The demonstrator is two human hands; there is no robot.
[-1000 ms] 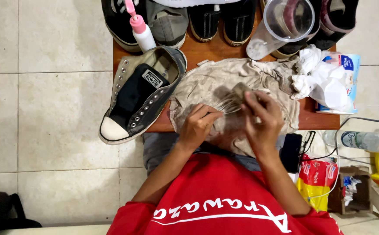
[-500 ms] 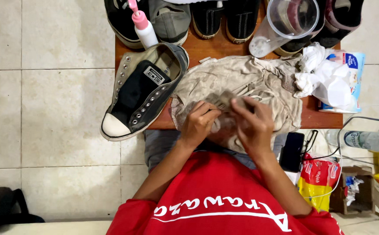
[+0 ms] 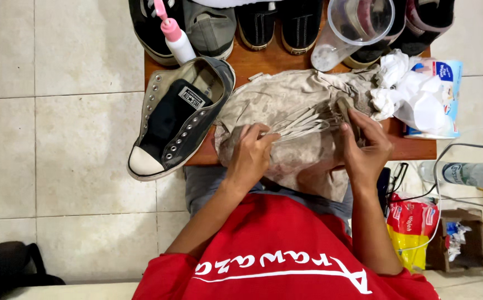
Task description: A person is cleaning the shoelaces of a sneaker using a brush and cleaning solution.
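Note:
A bundle of dirty white shoelaces [image 3: 307,120] lies stretched over a stained beige cloth [image 3: 277,97] on a small wooden table [image 3: 258,64]. My left hand [image 3: 250,154] pinches one end of the laces against the cloth near the table's front edge. My right hand [image 3: 365,147] grips the other end, where the laces bunch together. A black sneaker [image 3: 177,119] with a white toe cap and empty eyelets lies just left of the cloth, hanging over the table's edge.
Several shoes [image 3: 263,19] line the table's back edge with a pink-capped spray bottle [image 3: 175,38] and a clear plastic cup [image 3: 355,25]. Crumpled tissues and a tissue pack [image 3: 424,91] sit at right. A water bottle [image 3: 469,173], a red-yellow packet [image 3: 411,228] and a small box [image 3: 455,241] are on the floor.
My hands have drawn apart: the right hand moved to the right with the lace ends, and the laces now stretch out between both hands.

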